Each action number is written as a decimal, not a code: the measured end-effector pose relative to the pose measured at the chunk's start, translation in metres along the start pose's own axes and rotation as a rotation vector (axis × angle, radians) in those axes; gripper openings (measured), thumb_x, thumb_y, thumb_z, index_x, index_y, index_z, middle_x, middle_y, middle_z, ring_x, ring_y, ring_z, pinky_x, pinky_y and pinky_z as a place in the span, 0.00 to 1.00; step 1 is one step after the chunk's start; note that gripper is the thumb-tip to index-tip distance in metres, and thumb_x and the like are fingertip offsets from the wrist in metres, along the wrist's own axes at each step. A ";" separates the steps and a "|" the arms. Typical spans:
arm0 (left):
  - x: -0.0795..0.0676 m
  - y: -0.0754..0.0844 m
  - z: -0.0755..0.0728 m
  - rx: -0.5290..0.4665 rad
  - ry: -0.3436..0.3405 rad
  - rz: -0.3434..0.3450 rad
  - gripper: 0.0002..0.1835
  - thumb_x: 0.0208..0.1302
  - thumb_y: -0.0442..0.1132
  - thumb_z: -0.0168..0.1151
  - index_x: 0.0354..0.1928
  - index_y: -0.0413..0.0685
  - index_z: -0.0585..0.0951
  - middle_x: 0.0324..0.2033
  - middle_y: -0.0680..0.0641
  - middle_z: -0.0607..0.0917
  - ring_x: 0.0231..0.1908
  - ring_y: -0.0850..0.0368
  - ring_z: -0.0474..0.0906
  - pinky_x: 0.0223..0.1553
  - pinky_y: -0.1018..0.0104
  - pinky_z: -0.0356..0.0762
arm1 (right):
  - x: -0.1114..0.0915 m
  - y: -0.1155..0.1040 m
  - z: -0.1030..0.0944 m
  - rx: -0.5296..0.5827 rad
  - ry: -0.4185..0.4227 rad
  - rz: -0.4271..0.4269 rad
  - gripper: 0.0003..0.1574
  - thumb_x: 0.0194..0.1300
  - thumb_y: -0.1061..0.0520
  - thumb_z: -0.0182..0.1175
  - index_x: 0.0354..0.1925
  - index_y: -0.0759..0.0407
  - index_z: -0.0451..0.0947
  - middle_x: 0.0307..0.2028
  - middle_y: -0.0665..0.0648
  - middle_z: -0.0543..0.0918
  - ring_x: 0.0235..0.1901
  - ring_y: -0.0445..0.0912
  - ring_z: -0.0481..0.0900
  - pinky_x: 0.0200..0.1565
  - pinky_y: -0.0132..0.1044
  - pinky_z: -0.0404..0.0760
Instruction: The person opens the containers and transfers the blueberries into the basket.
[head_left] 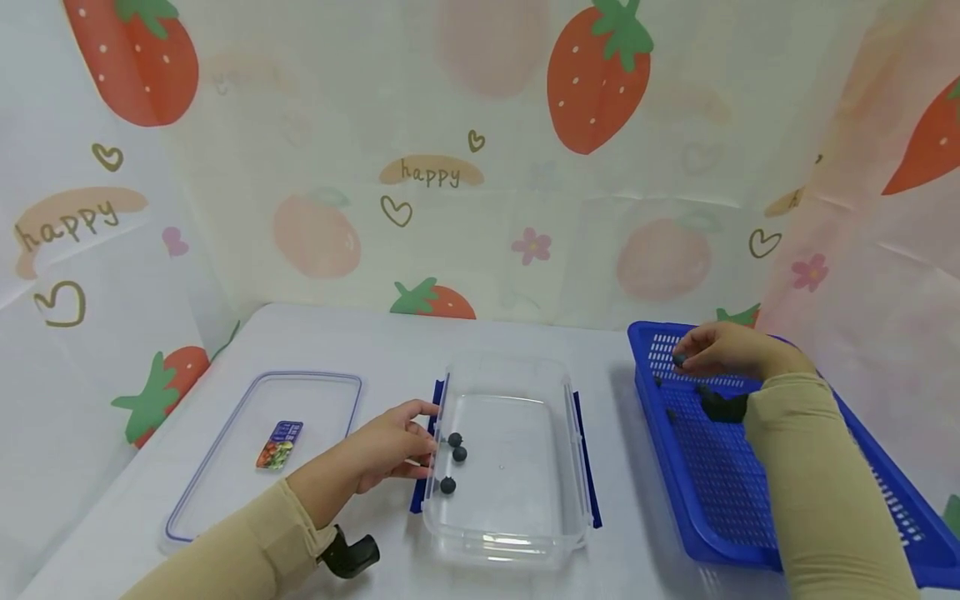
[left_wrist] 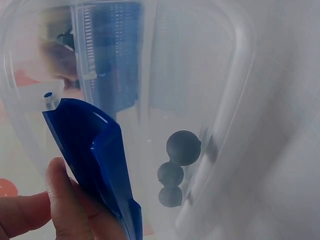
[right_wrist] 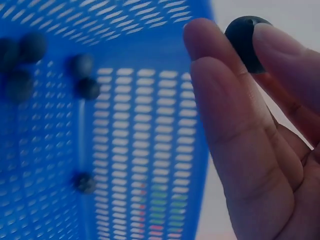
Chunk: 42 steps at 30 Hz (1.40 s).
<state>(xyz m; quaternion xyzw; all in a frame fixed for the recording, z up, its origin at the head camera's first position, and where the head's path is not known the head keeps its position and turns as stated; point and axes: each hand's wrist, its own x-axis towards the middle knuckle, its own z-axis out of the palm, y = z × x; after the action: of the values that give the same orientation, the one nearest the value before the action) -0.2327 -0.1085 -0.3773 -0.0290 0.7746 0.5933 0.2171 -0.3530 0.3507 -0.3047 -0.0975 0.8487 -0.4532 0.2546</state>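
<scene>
In the head view, a clear plastic container (head_left: pixel 510 527) with blue side latches stands in the middle of the table. Three blueberries (head_left: pixel 459 454) lie along its left side. My left hand (head_left: pixel 397 446) holds that side by the lowered blue latch (left_wrist: pixel 90 145), as the left wrist view shows. Over the far end of a blue perforated basket (head_left: pixel 720 492), my right hand (head_left: pixel 723 350) pinches one blueberry (right_wrist: pixel 244 42) between thumb and fingers. Several more blueberries (right_wrist: pixel 88 89) lie in the basket, some blurred in the right wrist view.
To the left, a clear lid (head_left: pixel 300 375) with a blue-tinted rim lies on the white table. On it is a small printed packet (head_left: pixel 279 445). A strawberry-patterned sheet (head_left: pixel 450 233) rises behind the table and at both sides.
</scene>
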 end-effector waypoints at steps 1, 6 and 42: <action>0.000 0.000 0.000 0.000 0.001 0.000 0.28 0.61 0.29 0.55 0.63 0.50 0.63 0.38 0.38 0.76 0.30 0.52 0.77 0.33 0.64 0.81 | 0.001 0.003 -0.001 -0.001 0.001 0.009 0.16 0.61 0.69 0.54 0.47 0.77 0.67 0.38 0.58 0.79 0.42 0.48 0.80 0.45 0.37 0.80; -0.001 0.000 0.000 -0.001 0.000 0.002 0.29 0.61 0.29 0.55 0.63 0.50 0.63 0.38 0.38 0.75 0.30 0.52 0.76 0.32 0.64 0.81 | 0.003 0.012 -0.001 -0.011 0.010 0.043 0.15 0.60 0.69 0.54 0.46 0.76 0.69 0.36 0.57 0.80 0.42 0.50 0.80 0.44 0.39 0.80; 0.001 -0.001 -0.002 -0.013 -0.024 0.021 0.28 0.61 0.29 0.55 0.63 0.50 0.62 0.36 0.38 0.76 0.29 0.52 0.77 0.32 0.65 0.81 | 0.062 -0.130 0.126 -0.277 -0.171 -0.195 0.13 0.57 0.61 0.62 0.42 0.60 0.77 0.37 0.61 0.79 0.37 0.49 0.82 0.42 0.39 0.81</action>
<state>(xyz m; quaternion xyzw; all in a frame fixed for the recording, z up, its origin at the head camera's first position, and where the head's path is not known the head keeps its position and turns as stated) -0.2337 -0.1103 -0.3781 -0.0150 0.7682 0.6010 0.2200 -0.3486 0.1616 -0.2777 -0.2515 0.8649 -0.3446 0.2646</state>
